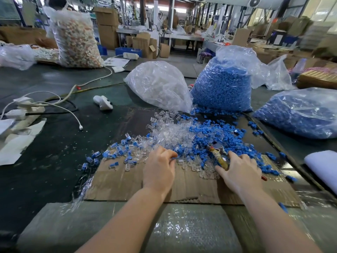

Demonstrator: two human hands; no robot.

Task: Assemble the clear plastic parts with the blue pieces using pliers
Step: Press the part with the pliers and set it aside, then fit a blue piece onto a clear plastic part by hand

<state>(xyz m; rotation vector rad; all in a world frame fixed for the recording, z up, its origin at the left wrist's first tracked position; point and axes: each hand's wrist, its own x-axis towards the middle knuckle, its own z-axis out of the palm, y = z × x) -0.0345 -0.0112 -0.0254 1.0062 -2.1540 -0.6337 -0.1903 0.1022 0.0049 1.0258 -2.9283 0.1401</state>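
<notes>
A loose heap of clear plastic parts and blue pieces lies on a flat cardboard sheet. Several joined clear-and-blue parts are scattered to the left. My left hand is curled at the near edge of the heap and pinches a small blue piece at its fingertips. My right hand lies over the pliers. Their yellow handle runs in between thumb and forefinger, and a red handle tip sticks out on the far side. The metal jaws point into the blue pieces.
Behind the heap stand a bag of clear parts and a bag of blue pieces; another blue bag lies at the right. White cables and power strips are at the left, a white pad at the right edge.
</notes>
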